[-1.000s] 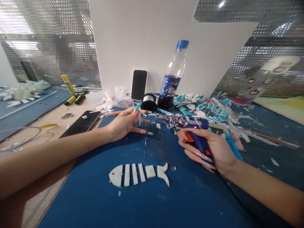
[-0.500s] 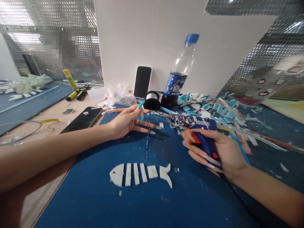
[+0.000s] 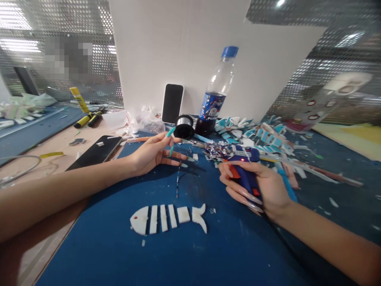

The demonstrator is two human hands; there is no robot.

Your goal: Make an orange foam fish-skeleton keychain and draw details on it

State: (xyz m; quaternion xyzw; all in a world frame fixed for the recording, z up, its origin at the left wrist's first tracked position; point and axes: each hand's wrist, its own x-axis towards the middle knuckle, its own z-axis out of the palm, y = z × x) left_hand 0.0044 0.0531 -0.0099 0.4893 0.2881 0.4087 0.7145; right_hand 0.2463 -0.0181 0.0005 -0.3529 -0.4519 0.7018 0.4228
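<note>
My left hand (image 3: 157, 151) is held over the blue mat, thumb and forefinger pinched together, other fingers stretched out. A thin, dark speckled strand (image 3: 177, 182) hangs below its fingers, seemingly from the pinch. My right hand (image 3: 253, 182) is wrapped round a blue glue gun (image 3: 248, 174) with an orange trigger and a lit red light. Its front is crusted with speckled scraps, and the nozzle points left towards my left hand. Below both hands, white pieces lie spaced in a row as a fish: a head (image 3: 139, 220) with a red eye, several body pieces (image 3: 163, 218) and a tail (image 3: 199, 217).
Behind the hands stand a wire spool (image 3: 183, 127), a propped phone (image 3: 172, 103) and a Pepsi bottle (image 3: 212, 105). Blue and white offcuts (image 3: 264, 135) pile up at the right. A dark phone (image 3: 97, 153) lies left of the mat (image 3: 166, 262), near yellow-black tools (image 3: 89, 119).
The view has turned slightly right, so everything appears shifted left. Both hands keep nearly the same pose, and the fish pieces stay in place.
</note>
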